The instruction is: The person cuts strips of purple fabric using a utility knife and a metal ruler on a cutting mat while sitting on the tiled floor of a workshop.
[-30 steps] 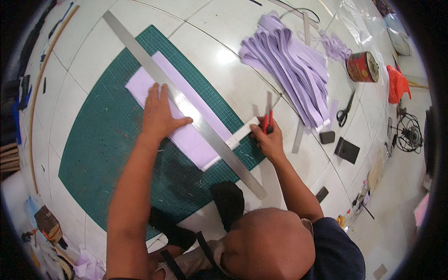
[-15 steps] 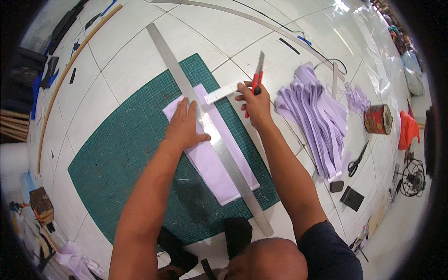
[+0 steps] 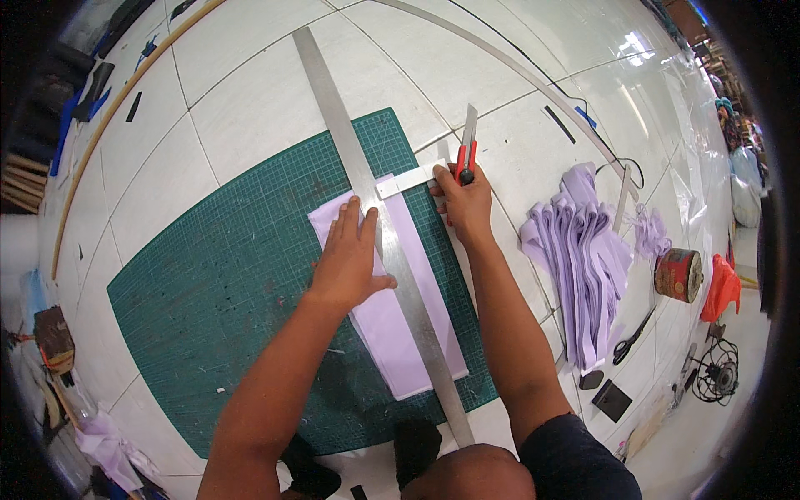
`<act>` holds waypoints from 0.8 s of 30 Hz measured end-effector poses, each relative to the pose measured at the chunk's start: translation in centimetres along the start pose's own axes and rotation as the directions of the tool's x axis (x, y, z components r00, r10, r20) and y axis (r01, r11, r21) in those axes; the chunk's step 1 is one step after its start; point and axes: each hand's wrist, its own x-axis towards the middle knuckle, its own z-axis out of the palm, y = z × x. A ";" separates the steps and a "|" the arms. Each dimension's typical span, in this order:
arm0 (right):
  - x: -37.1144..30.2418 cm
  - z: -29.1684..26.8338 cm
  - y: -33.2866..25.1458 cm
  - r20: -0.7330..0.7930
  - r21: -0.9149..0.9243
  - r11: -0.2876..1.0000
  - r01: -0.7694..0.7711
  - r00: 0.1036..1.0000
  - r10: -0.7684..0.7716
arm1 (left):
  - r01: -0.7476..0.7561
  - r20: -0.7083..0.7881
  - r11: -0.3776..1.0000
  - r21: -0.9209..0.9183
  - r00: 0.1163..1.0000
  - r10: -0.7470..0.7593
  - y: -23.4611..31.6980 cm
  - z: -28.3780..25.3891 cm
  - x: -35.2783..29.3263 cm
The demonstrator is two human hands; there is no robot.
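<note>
At the lower left, a crumpled lavender cloth lay on the white tiled floor. To its right spread a green gridded cutting mat, partly covered by the left forearm. The left hand was flat with its fingers extended and the thumb spread apart from them; its fingertips and thumb reached the left side of a long steel ruler, and its palm was over the folded lavender fabric. That fabric lay on the mat beneath the ruler, between the two hands, much of it stretching below them toward the person, with a narrow band showing right of the ruler. A short white strip crossed the fabric's far end, its left tip just beside the ruler. The right hand, beyond the mat's right edge, pinched the strip's other end while gripping a red utility knife, blade pointing away from the person. Farther right lay a bundle of lavender fabric strips, black scissors, a red tin can and a red plastic bag.
</note>
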 end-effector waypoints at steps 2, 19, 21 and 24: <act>0.0 0.0 0.0 0.018 -0.015 1.000 -0.012 1.000 0.012 | 0.024 0.015 1.000 0.004 1.000 -0.024 0.1 0.0 0.1; -0.1 0.7 0.8 -0.050 0.042 0.999 0.029 0.998 -0.026 | -0.010 -0.036 0.999 -0.046 0.999 0.008 -0.1 0.2 0.0; -0.1 0.7 0.7 -0.047 0.049 0.998 0.024 0.999 -0.022 | -0.022 -0.055 0.998 -0.065 0.998 0.019 -0.4 0.5 0.0; 0.0 0.8 1.4 -0.092 0.041 0.998 0.050 0.995 -0.046 | -0.025 -0.064 0.997 -0.068 0.998 0.021 -0.5 0.8 0.0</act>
